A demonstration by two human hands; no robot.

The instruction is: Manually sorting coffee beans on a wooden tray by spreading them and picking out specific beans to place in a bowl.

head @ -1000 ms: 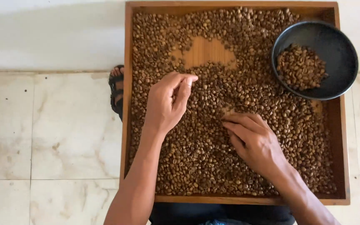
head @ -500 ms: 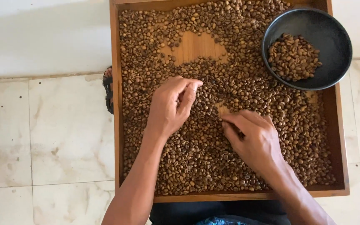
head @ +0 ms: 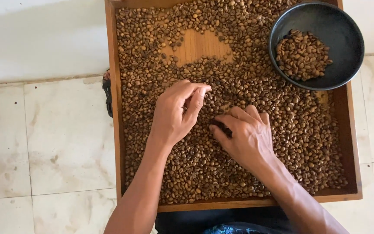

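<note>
Sorting looked barely begun: a small heap lay in the black bowl, while coffee beans still covered the wooden tray. The left hand curled loosely, contents unclear; the right hand pinched at beans mid-tray.

Left hand: loosely curled, thumb and forefinger tips nearly touching, pointing toward 1 o'clock. Right hand: palm down, fingers bent, pointing toward 10 o'clock. Forearms enter from 6 o'clock.
</note>
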